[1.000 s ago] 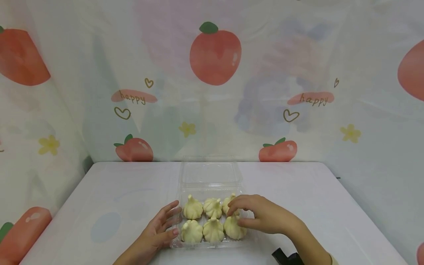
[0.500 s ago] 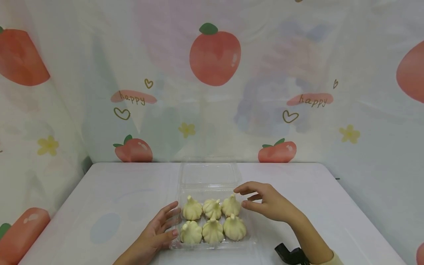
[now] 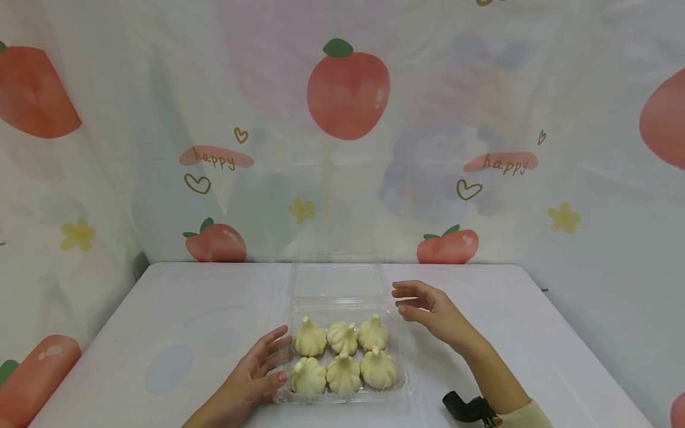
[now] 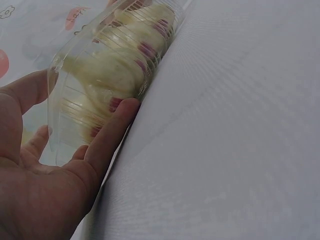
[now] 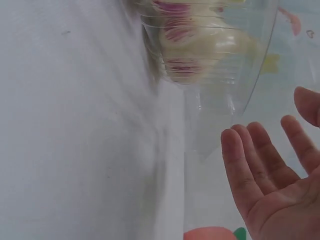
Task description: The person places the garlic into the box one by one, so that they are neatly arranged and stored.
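Note:
A clear plastic clamshell box [image 3: 342,399] stands on the table with its lid [image 3: 336,282] laid back. Several pale garlic bulbs [image 3: 310,337] fill it in two rows, tips up; purple patches show low on the bulbs [image 4: 107,70] in the left wrist view. My left hand [image 3: 257,367] rests against the box's left side, fingers spread and fairly straight, thumb along the lower wall. To the right of the lid my right hand [image 3: 430,309] hovers with nothing in it, its fingers loosely bent. The right wrist view shows those fingers [image 5: 240,170] apart from the box wall.
The white table [image 3: 214,321] reaches back to a printed curtain [image 3: 342,196] with fruit and the word "happy". A black curved object [image 3: 460,409] is at my right forearm, near the beige sleeve [image 3: 527,416].
My right hand has lifted from over the right-hand garlic bulbs and moved back and right, beside the lid. The left hand and the bulbs stay where they were.

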Motion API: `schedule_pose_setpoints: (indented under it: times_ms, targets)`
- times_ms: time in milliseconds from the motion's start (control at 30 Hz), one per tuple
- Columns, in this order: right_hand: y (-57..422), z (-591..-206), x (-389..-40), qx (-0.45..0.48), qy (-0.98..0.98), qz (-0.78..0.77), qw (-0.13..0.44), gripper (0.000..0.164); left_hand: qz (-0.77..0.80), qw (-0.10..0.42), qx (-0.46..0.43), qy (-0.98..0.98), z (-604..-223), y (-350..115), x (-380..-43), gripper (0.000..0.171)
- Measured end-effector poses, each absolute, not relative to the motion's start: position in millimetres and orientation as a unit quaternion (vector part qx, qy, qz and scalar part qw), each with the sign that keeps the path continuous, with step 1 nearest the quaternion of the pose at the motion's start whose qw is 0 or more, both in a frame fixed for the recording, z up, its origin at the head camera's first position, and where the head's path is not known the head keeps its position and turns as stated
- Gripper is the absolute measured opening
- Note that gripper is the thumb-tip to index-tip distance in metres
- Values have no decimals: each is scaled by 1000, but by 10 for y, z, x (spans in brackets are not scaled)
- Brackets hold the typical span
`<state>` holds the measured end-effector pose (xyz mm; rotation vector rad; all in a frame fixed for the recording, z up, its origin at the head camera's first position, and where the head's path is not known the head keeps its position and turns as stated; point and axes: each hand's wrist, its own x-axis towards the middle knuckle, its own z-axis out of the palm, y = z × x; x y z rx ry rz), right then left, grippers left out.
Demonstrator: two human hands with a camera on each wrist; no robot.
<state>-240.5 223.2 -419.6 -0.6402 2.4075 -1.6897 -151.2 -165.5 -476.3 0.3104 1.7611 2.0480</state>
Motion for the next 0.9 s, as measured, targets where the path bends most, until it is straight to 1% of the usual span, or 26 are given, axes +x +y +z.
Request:
schedule_pose_setpoints:
  times_ms: [100,267,433,733,900]
  targets:
    - [2240,-4248,-2439,-171,783,-590,96,51,737,213,110,632,-4770,-1660,-1517,69]
    - [2277,-4324,-2511,-147,751,-625,156,60,739,214,112,629,-4777,-1664,-1526,69]
    - [2318,-4387,-2571,-134,719,-649,210,61,738,216,111,630,-4782,-1667,-1530,69]
    - [2306,-4378,-2718,-38,656,-717,234,65,733,221,110,634,-4762,-1666,-1544,68]
    - [2224,-4398,-2847,0,639,-730,242,61,734,218,109,633,-4757,-1661,-1521,69]
